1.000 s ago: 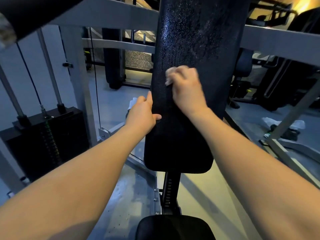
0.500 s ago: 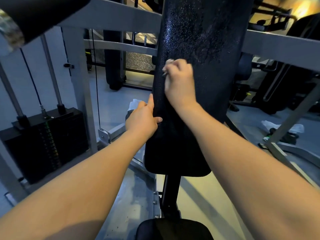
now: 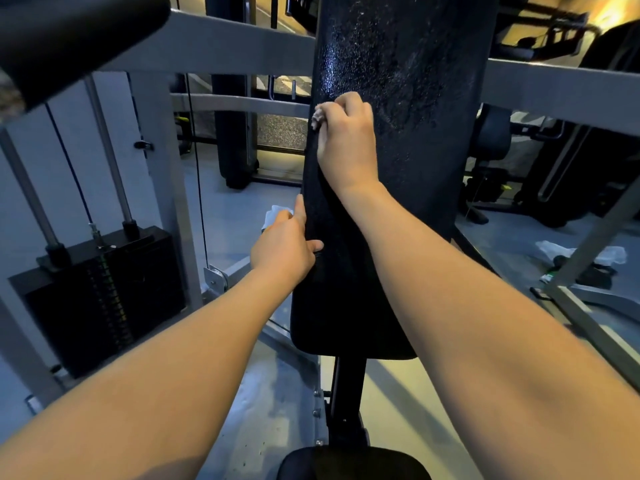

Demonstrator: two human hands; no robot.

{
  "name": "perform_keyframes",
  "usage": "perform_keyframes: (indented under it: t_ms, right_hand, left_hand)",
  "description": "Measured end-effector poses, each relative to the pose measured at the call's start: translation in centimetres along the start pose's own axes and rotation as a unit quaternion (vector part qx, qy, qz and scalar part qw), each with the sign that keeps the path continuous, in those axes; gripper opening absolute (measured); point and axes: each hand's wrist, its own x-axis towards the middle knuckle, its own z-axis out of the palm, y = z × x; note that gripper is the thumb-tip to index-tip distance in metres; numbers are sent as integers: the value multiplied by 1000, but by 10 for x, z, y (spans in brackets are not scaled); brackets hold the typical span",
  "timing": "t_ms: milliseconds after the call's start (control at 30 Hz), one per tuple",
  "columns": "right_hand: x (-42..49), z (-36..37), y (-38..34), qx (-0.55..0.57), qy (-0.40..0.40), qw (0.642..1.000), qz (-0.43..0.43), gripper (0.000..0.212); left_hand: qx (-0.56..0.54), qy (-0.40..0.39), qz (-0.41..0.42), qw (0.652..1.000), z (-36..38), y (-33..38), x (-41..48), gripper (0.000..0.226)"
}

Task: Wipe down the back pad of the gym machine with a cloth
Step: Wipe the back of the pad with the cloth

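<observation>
The tall black back pad (image 3: 408,140) stands upright in the middle, its upper part speckled with wet droplets. My right hand (image 3: 346,143) presses against the pad's left side, its fingers curled round a small pale cloth (image 3: 317,117) that peeks out at the knuckles. My left hand (image 3: 285,249) grips the pad's left edge lower down, thumb on the front face and fingers behind the edge. Below the pad, the black seat (image 3: 353,462) shows at the bottom edge.
A black weight stack (image 3: 100,296) with guide rods stands at the left behind grey frame posts (image 3: 162,174). Grey crossbars (image 3: 239,46) run behind the pad. A white rag (image 3: 273,214) lies beyond my left hand; white items (image 3: 585,254) lie on the floor at right.
My right hand has slid the cloth upward along the pad's left side. My left hand has kept its hold on the pad's edge.
</observation>
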Motion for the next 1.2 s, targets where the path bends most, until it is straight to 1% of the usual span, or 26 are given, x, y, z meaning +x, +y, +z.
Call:
perform_keyframes:
  t_ms: [100,167,233,267,333,400,467,500,567,633,667,733,800,867,900,933,967,1033,1067,1100,1133,1167,1200]
  right_hand:
    - [-10,1,-7,2,-3,1000,16,27]
    - [-18,-1,-6,1,-25,1000,-10,33]
    - [-18,-5,1,-8,-54,998,-43,32]
    - [-14,-8,3,-19,-67,996,-54,31]
    - [-7,-12,3,-47,-96,992,-63,30]
    - [-5,-21,8,-73,-113,989,-61,26]
    - [-8,-38,29,-82,-114,989,-34,24]
    - [-9,-47,44,-83,-108,991,-9,27]
    - [-12,-60,66,-84,-74,991,71,33]
    - [-13,-52,57,-76,-32,987,134,29]
    - [-13,-44,44,-60,-25,988,137,27]
    - [-15,-27,15,-27,-48,994,94,27]
    - [-17,-20,7,-14,-102,995,6,25]
    - [-12,-30,25,-52,-147,985,-74,20]
    - [-10,-40,40,-77,-154,981,-87,21]
    - [-9,-50,58,-98,-138,983,-74,22]
    - [-7,-61,76,-118,-105,986,-45,23]
    - [-7,-77,105,-127,-41,989,55,25]
    - [-8,-78,108,-119,-16,987,111,26]
    - [-10,-74,100,-104,1,984,147,27]
    - [-13,-66,86,-85,9,984,154,29]
    - [-18,-57,69,-60,-3,990,128,30]
    - [-24,-49,55,-38,-32,996,74,29]
  left_hand:
    - [-3,-4,6,1000,-2,0,1,86]
    - [-25,-14,27,999,-11,-1,8,74]
    - [-80,-10,30,996,-25,1,18,57]
    - [-103,-6,23,994,-33,3,25,56]
    - [-118,-3,25,993,-46,14,38,70]
    - [-110,-3,29,994,-54,28,48,83]
    - [-79,-4,10,997,-56,39,56,87]
    - [-66,-4,-2,998,-55,42,58,89]
    - [-62,5,-17,998,-53,47,59,88]
    - [-60,20,-21,998,-47,48,59,84]
    - [-60,27,-21,998,-44,46,59,82]
    - [-68,34,-12,997,-38,41,60,80]
    - [-76,34,2,997,-36,37,62,76]
    - [-91,32,4,995,-35,35,63,77]
    - [-97,30,3,995,-36,35,63,80]
    - [-99,28,2,995,-36,35,63,81]
    - [-95,26,2,995,-36,36,63,82]
    - [-85,24,-5,996,-36,38,62,79]
    - [-80,25,-11,996,-35,38,62,77]
    - [-78,27,-15,996,-35,39,62,75]
    - [-79,28,-17,996,-34,39,62,75]
    - [-79,29,-17,996,-34,39,62,75]
    - [-79,29,-15,996,-34,38,63,76]
